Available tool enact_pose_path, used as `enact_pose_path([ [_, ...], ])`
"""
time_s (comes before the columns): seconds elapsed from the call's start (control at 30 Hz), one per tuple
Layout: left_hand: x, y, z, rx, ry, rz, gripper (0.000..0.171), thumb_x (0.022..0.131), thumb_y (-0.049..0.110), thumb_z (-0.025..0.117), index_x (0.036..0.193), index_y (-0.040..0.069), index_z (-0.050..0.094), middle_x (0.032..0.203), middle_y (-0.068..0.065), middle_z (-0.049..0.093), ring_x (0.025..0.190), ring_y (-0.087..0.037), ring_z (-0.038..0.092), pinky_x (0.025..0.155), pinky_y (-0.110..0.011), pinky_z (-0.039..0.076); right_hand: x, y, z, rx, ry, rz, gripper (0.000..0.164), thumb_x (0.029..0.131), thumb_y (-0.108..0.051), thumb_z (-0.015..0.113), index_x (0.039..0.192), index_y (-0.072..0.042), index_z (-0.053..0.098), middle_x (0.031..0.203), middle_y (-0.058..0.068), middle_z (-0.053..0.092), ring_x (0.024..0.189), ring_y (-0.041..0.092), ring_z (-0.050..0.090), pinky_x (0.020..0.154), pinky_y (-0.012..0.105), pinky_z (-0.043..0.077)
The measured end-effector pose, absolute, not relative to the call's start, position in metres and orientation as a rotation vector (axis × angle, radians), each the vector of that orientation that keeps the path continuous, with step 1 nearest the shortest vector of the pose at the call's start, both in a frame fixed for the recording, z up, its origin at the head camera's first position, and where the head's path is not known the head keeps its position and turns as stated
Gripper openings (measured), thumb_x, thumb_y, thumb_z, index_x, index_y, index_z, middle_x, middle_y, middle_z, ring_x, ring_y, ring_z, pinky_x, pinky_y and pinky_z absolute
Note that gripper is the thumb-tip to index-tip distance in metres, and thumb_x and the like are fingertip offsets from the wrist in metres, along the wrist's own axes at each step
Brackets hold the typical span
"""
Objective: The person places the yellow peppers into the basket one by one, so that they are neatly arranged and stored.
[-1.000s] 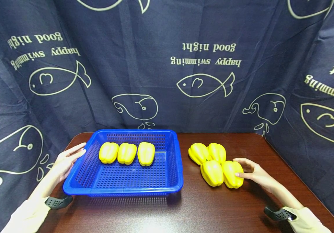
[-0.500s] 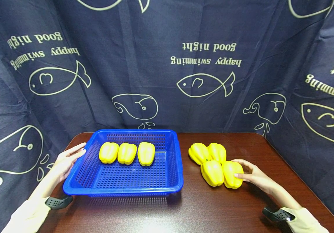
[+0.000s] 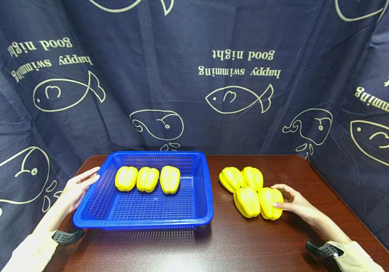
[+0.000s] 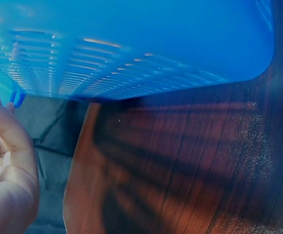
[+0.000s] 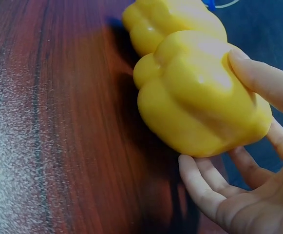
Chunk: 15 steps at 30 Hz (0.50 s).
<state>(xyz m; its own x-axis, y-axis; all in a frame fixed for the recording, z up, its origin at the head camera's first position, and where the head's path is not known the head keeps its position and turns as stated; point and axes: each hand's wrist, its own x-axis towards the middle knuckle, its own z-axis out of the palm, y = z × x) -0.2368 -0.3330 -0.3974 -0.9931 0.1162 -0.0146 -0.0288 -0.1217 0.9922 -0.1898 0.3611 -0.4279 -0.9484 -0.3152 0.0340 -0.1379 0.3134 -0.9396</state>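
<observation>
My right hand (image 3: pixel 297 204) holds the nearest-right yellow bell pepper (image 3: pixel 270 204) on the table. In the right wrist view the thumb lies on top of this bell pepper (image 5: pixel 199 92) and the fingers curve round its lower side. Close beside it lie more yellow bell peppers (image 3: pixel 246 202), making a tight group. A blue plastic basket (image 3: pixel 143 222) stands to the left, with three yellow bell peppers (image 3: pixel 148 179) in a row inside. Fingers of my left hand (image 3: pixel 73 192) touch the basket's left rim, extended; part of that hand is cut off in the left wrist view.
The brown wooden table (image 3: pixel 248 245) has its far edge against a dark blue curtain (image 3: pixel 194 128) with fish and whale drawings. Another curtained side rises at the right. The basket's perforated wall (image 4: pixel 83 63) fills the upper left wrist view.
My right hand has shifted slightly left, its thumb a little further onto the bell pepper. The left hand, the basket and the bell peppers look the same.
</observation>
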Motion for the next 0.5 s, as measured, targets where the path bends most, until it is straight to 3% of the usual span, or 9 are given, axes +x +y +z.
enact_pose_path([
  [0.5, -0.238, -0.334, -0.398, 0.113, 2.03, 2.273, 0.033, 0.099, 0.012, 0.053, 0.116, 0.037, 0.066, 0.1, 0.022, 0.067, 0.087, -0.001, 0.067, 0.071, -0.019, 0.055, -0.193, 0.364, -0.412, -0.61, 2.501, -1.707, 0.045, 0.085, 0.005, 0.063, 0.127, 0.002, 0.046, 0.112, -0.017, 0.062, 0.097, 0.002, 0.062, 0.077, 0.022, 0.053],
])
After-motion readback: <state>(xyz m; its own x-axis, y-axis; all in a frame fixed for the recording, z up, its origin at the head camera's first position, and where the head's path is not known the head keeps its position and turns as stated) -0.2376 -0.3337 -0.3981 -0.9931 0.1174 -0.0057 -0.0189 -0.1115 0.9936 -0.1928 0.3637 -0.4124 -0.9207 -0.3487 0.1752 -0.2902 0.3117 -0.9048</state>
